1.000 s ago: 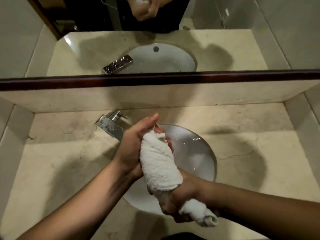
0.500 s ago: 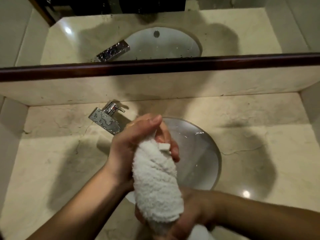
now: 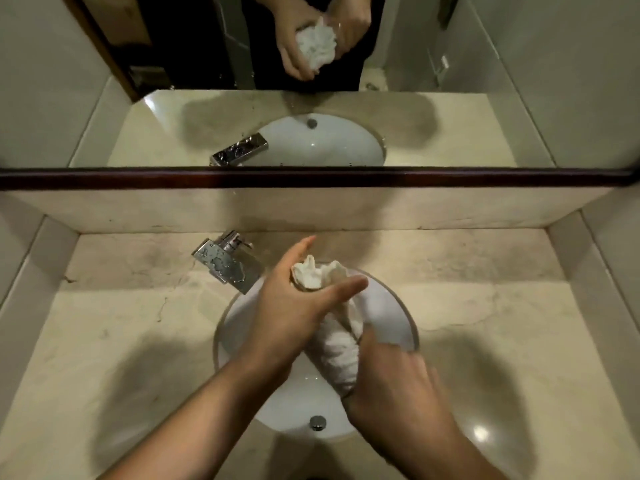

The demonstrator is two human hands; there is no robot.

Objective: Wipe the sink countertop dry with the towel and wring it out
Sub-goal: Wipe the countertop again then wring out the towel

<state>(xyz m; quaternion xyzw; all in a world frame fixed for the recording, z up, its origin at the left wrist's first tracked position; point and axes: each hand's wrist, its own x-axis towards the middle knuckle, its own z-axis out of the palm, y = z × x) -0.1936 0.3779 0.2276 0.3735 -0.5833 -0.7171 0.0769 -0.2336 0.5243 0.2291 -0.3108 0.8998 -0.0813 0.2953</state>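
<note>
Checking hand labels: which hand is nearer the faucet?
Left. The left hand grips the upper end of the towel, just right of the faucet. The right hand holds the lower end, farther off over the near side of the basin.

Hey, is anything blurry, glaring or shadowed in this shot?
Head view: right hand motion-blurred, left hand and towel sharper; bright glare spot on the countertop lower right; soft arm shadows both sides of the sink.

Towel [image 3: 337, 355] over sink [image 3: 242, 327], faucet [image 3: 227, 263] behind-left, mirror [image 3: 485, 81] behind countertop [image 3: 104, 341]
</note>
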